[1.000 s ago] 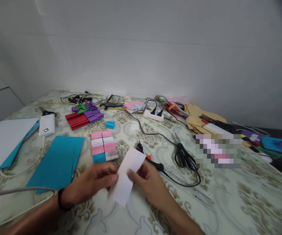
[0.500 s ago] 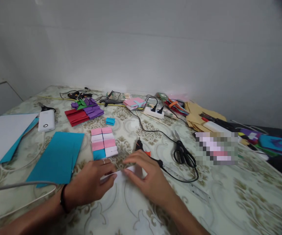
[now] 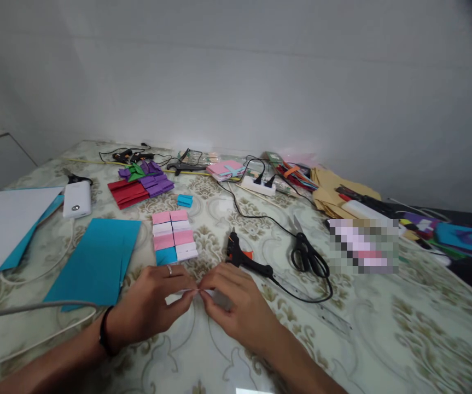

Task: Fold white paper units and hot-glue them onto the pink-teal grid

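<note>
Between my two hands is a thin piece of white paper (image 3: 180, 294), seen nearly edge-on and mostly covered by the fingers. My left hand (image 3: 157, 298) pinches it from the left between thumb and fingers; a ring and a dark wristband show on this arm. From the right, my right hand (image 3: 236, 301) pinches the same paper, its fingertips meeting the left ones. Just beyond the hands lie folded pink, white and blue paper pieces (image 3: 174, 238) in two columns. A black hot glue gun (image 3: 244, 257) rests past my right hand, beside black-handled scissors (image 3: 307, 254).
Blue paper sheets (image 3: 96, 262) lie left, near a white power bank (image 3: 77, 198) and white sheets (image 3: 10, 219). A clear ruler (image 3: 326, 317) lies right. Farther back are red folded papers (image 3: 127, 194), a small blue piece (image 3: 185, 200) and a power strip (image 3: 258, 186) with cords.
My right hand has moved left and closed its fingers on the white paper, so both hands' fingertips now meet. More of the glue gun shows. The left hand keeps its pinch.
</note>
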Available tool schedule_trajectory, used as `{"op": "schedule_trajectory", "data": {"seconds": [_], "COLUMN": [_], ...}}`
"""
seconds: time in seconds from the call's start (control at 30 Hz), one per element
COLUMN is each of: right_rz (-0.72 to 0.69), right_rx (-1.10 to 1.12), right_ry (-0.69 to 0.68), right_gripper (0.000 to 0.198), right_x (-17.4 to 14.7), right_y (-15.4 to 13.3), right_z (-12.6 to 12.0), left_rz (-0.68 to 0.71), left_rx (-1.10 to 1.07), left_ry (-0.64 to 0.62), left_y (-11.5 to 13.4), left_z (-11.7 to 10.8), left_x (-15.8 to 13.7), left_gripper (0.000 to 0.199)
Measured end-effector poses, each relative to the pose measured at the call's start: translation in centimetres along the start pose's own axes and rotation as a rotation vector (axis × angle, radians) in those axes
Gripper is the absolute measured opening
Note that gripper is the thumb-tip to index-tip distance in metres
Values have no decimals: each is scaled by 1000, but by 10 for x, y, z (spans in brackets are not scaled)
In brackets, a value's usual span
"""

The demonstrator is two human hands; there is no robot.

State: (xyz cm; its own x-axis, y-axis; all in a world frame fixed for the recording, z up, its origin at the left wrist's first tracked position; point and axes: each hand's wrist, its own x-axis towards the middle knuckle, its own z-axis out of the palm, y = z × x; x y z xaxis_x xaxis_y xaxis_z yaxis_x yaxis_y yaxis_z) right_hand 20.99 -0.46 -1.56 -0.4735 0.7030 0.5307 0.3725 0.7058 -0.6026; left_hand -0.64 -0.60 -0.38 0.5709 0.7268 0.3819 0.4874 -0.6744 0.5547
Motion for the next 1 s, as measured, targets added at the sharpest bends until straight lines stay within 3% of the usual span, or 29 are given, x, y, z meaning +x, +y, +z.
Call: {"op": "schedule_trajectory", "data": {"seconds": [0.17, 0.4, 0.57, 0.73, 1.0], "right_rz": [-16, 19, 136, 180, -12], "right_rx": [-10, -14, -41, -71, -74], "right_ry": [-6, 15, 49, 129, -7], "right_gripper": [14, 14, 15, 10, 13], "right_x": [0, 5, 7, 8, 4], "right_y": [-1, 9, 18, 19, 10], "right_z": [-1, -17, -39, -45, -15], "left_rz": [38, -76, -185, -182, -106], "left_rx": [-30, -185, -209, -163, -160], "left_ry": [-52, -15, 38, 53, 67], "left_y": [1, -5, -14, -16, -8], "left_z": [-5, -30, -42, -33, -12], "left_x": [0, 6, 6, 6, 6], "left_gripper": [21, 20, 21, 20, 11]}}
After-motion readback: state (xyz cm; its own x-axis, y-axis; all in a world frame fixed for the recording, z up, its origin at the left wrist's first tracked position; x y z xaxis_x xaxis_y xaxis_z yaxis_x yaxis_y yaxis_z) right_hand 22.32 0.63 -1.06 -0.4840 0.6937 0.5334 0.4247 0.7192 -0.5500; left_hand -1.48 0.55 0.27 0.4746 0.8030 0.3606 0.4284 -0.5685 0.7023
